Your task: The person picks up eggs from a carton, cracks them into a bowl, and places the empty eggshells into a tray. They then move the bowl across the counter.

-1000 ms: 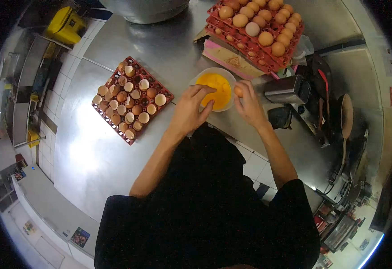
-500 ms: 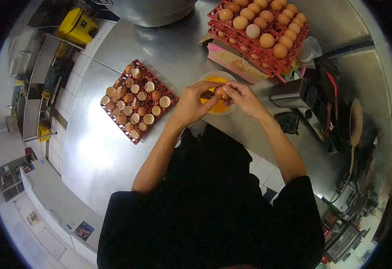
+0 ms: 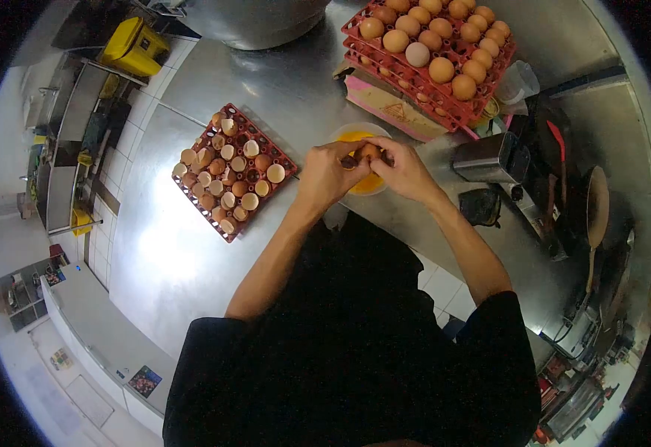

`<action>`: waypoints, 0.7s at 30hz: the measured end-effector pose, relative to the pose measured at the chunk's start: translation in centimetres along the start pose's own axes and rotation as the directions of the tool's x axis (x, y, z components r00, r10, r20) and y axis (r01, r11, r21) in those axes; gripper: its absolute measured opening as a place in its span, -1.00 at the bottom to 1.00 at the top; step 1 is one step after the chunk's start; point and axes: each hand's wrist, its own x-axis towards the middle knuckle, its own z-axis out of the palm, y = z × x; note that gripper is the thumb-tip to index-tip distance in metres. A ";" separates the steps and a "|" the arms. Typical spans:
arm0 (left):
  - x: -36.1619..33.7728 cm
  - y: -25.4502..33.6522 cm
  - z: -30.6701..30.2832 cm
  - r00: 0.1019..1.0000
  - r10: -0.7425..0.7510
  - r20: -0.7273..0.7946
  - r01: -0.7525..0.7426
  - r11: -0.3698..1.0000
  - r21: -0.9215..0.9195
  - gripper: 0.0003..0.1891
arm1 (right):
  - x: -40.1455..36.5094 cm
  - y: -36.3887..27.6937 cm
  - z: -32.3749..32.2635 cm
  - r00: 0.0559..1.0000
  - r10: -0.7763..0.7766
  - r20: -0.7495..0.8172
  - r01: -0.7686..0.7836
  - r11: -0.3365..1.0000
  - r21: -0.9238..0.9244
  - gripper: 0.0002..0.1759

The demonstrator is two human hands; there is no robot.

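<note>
Over a white bowl [image 3: 376,191] of yellow egg, both hands meet around one brown egg [image 3: 371,153]. My left hand [image 3: 328,173] grips its left side, with the thumb and fingers pressed in. My right hand [image 3: 406,170] holds the other side, its thumb against the shell. The fingers hide much of the egg, and its shell looks broken between them. To the left lies a red egg tray [image 3: 284,160] filled with cracked, hollow brown eggshells [image 3: 228,153].
Stacked red trays [image 3: 448,112] of whole brown eggs [image 3: 441,70] rest on a pink box [image 3: 385,104] behind the bowl. A steel container [image 3: 482,158] and a frying pan [image 3: 597,205] are at the right. A large metal pot [image 3: 262,26] stands at the back.
Both hands have drawn closer together around the egg, thumbs now near each other, and its shell appears to have opened. The whole view has shifted slightly.
</note>
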 end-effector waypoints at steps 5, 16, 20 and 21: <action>0.1 -0.1 0.6 0.998 0.061 -0.035 -0.062 0.998 -0.018 -0.61 | 0.4 1.3 -0.1 1.000 -0.006 0.004 0.006 0.998 0.055 -0.47; 0.2 0.5 -0.1 0.989 0.149 -0.024 -0.147 0.987 0.073 -0.63 | 0.2 0.3 -0.4 0.999 -0.048 -0.008 0.049 0.994 0.100 -0.46; 0.1 -0.5 0.4 0.965 0.259 -0.037 -0.242 0.938 0.247 -0.64 | 0.6 0.7 -0.7 0.997 0.007 0.073 -0.017 0.992 0.125 -0.49; 0.2 -0.5 0.3 0.945 0.327 -0.028 -0.305 0.906 0.293 -0.65 | 0.7 0.7 -0.8 0.995 0.010 0.095 -0.026 0.986 0.166 -0.50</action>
